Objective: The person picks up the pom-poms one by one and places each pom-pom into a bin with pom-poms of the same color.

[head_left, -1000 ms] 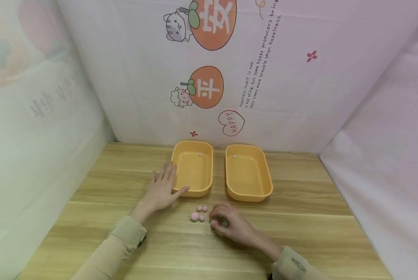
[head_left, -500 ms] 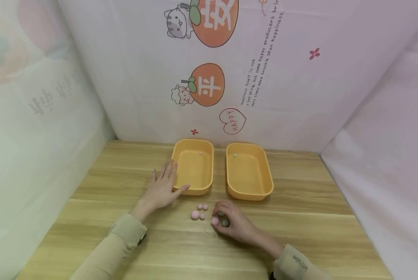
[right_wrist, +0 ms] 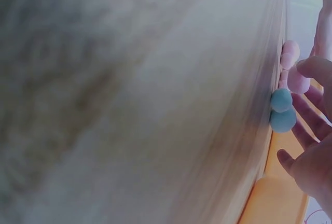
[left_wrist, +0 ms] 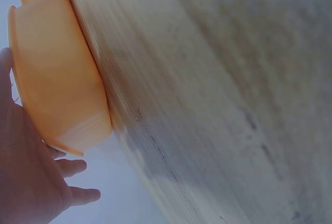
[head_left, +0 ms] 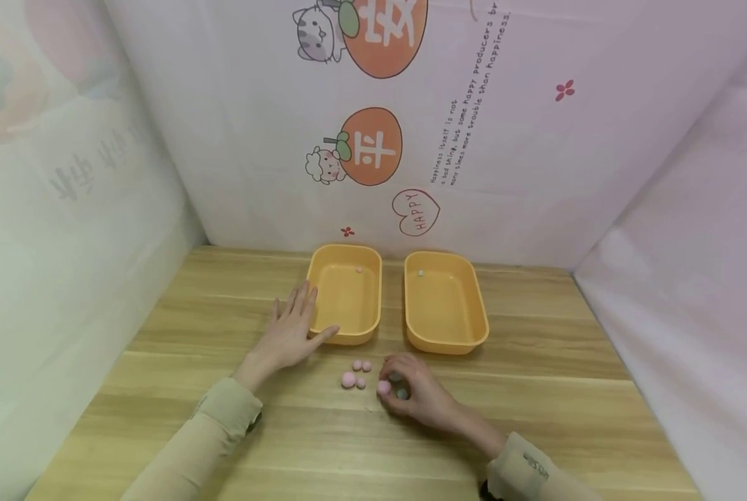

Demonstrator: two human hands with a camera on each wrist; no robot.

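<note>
My right hand [head_left: 425, 393] pinches a pink ball [head_left: 383, 388] between thumb and fingers. In the right wrist view that ball [right_wrist: 299, 80] sits slightly off the tabletop. Two blue-green balls [right_wrist: 281, 100] lie on the table beside the right fingers; in the head view the hand partly covers them. Several pink balls [head_left: 348, 380] of differing size are grouped to the left of the right hand. With its fingers spread, my left hand [head_left: 288, 337] rests on the near left rim of the left yellow tray [head_left: 347, 339].
A second yellow tray [head_left: 446, 346] stands to the right of the first, with one small pale ball [head_left: 420, 273] inside. The left tray holds a small pink ball [head_left: 359, 270]. Behind both trays rises a printed white cloth [head_left: 254, 174] over the wooden table [head_left: 323, 445].
My right thumb and fingers have come round the pink ball, which was partly covered by them before. The left hand stays at the tray. The head view has tilted slightly.
</note>
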